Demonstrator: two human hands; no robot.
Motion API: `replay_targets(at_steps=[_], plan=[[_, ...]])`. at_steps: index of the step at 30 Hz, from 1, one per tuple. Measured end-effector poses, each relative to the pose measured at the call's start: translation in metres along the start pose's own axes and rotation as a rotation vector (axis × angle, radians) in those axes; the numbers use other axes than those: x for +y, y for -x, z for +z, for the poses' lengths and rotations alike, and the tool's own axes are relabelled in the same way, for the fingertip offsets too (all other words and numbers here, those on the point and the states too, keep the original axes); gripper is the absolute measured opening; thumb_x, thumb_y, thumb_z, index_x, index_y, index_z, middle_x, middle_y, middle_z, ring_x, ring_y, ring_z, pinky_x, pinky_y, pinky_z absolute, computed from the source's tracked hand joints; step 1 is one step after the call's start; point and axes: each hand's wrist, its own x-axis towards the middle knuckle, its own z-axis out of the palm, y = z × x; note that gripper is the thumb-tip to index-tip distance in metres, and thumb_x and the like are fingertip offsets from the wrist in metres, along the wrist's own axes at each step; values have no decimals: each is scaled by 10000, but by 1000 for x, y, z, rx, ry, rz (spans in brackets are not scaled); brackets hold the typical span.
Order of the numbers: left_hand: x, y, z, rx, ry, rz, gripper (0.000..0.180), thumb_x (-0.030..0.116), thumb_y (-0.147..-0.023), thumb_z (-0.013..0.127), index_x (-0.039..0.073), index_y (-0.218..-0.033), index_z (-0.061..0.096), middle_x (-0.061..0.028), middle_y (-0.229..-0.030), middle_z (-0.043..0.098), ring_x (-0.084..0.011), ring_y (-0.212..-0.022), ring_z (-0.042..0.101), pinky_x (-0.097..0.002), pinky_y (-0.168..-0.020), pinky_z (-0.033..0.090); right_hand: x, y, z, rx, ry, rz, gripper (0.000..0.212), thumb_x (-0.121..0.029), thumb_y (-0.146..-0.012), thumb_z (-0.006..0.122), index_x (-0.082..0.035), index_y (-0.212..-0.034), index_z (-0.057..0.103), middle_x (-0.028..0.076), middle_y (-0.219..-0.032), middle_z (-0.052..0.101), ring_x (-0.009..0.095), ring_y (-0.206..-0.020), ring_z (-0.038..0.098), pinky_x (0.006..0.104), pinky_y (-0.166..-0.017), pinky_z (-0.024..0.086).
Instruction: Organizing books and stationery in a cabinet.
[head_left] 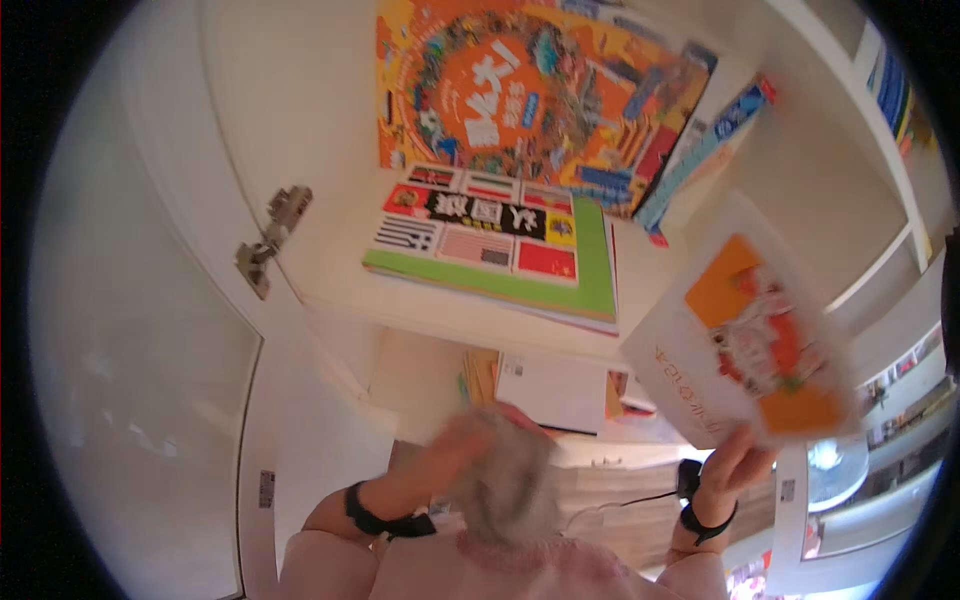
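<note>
My right hand (735, 465) grips the lower edge of a thin white booklet (680, 375) with an orange and red picture on its cover. The booklet is held up tilted, to the right of the shelf. Lower in the middle, my left hand (462, 452) is blurred by motion and closed on a crumpled grey cloth (515, 490). On the shelf ahead lies a green-edged book (590, 260) with flags on its cover, flat on top of another. Behind it a large orange picture book (440, 90) leans upright against the back wall.
A narrow blue box or book (710, 150) leans beside the large book. On the lower shelf are a white book (550, 390) and several other items. An open cabinet door (150, 350) with a metal hinge (270, 240) stands at left. A white fan (838, 470) is at the right.
</note>
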Motion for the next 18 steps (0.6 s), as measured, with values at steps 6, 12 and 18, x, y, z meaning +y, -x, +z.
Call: replay_targets(at_steps=[6, 12, 18], plan=[[21, 79, -78, 963, 358, 426, 366, 363, -917, 518, 133, -1194, 453, -90, -1151, 525, -245, -1032, 543, -408, -846, 491, 9, 64, 48, -733, 252, -460, 480, -145, -731, 548, -147, -1207, 602, 32, -1032, 540, 136, -713, 514, 257, -577, 425], [18, 81, -73, 912, 316, 338, 350, 358, -922, 513, 103, -1159, 480, -82, -1134, 527, -243, -1031, 542, -395, -842, 488, 83, 132, 149, -793, 374, -248, 522, -136, -775, 528, -159, -1296, 511, 61, -1047, 518, 206, -828, 527, 347, -670, 439], [8, 99, -80, 957, 173, 299, 367, 374, -916, 520, 101, -1158, 477, -87, -1094, 543, -233, -1019, 549, -389, -837, 487, -3, 23, 107, -925, -123, -148, 525, -203, -799, 653, -105, -1289, 491, 135, -1258, 489, 282, -1078, 533, 396, -868, 447]])
